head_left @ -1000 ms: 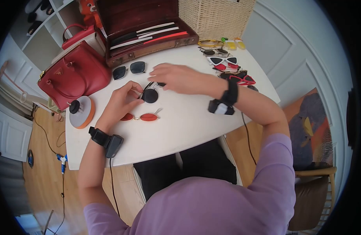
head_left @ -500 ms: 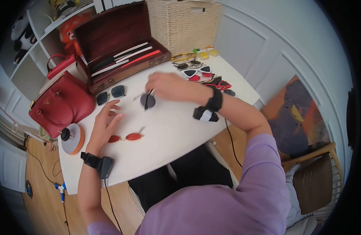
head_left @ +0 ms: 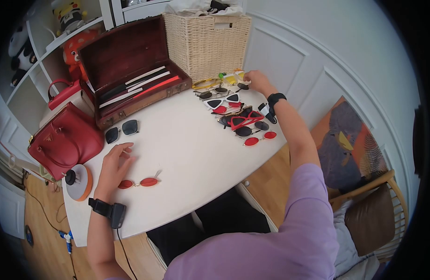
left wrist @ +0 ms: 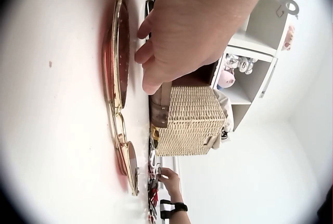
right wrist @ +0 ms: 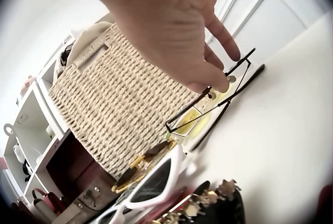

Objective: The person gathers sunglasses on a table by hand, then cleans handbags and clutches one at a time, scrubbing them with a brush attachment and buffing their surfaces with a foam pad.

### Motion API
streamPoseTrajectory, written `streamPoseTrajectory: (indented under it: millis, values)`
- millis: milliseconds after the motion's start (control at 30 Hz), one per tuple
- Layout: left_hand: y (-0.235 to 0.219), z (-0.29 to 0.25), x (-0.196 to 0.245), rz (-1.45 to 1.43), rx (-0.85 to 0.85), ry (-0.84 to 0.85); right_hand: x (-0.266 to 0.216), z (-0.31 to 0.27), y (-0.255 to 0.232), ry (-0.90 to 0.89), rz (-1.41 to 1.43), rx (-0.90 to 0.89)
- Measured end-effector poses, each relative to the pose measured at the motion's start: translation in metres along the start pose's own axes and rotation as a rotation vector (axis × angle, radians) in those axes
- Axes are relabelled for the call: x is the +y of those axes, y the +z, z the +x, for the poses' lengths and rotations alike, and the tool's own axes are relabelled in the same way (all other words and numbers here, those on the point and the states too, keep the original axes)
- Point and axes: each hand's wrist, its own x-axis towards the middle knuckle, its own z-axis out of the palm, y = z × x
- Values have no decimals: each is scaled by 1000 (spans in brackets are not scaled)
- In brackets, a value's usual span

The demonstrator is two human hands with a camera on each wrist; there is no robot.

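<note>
At the back right of the table my right hand (head_left: 259, 80) pinches a pair of thin dark-framed sunglasses (head_left: 243, 86) by its middle. In the right wrist view, the thumb lies by the nose pads of the dark frame (right wrist: 226, 100), close to yellow-lensed glasses (right wrist: 188, 122). My left hand (head_left: 113, 165) holds nothing, its fingers loosely bent over the left side of the table. Beside it lie red oval sunglasses (head_left: 148, 182) with gold rims, seen close up in the left wrist view. Square dark sunglasses (head_left: 121, 132) lie beyond the left hand.
A column of several sunglasses, among them a white pair (head_left: 215, 104) and a red-framed pair (head_left: 245, 121), runs along the right side. An open brown case (head_left: 145, 100), a wicker basket (head_left: 205, 46) and a red handbag (head_left: 70, 137) stand behind. A grey-orange disc (head_left: 79, 184) sits left.
My right hand has carried the dark sunglasses from the table's middle to the back right. The left hand has drawn away from them and stays by the red oval pair. The head view has shifted.
</note>
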Motion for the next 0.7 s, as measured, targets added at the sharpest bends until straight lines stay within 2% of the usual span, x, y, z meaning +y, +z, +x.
streamPoseTrajectory:
  millis: [100, 267, 333, 467, 567, 700]
  values:
    - [0, 0, -2, -23, 4, 5, -11, -2, 5, 49, -21, 40]
    - [0, 0, 6, -14, 4, 8, -4, -5, 9, 102, 4, 1]
    - [-1, 0, 6, -8, 3, 10, 2, -5, 8, 77, 160, -11]
    - [1, 0, 3, 7, 12, 39, 1, -15, -1, 83, 119, -56]
    - [-1, 0, 6, 22, -2, 41, -11, -30, -2, -20, 44, -5]
    - [-1, 0, 8, 22, -14, 35, -22, -35, 2, -54, 77, -103]
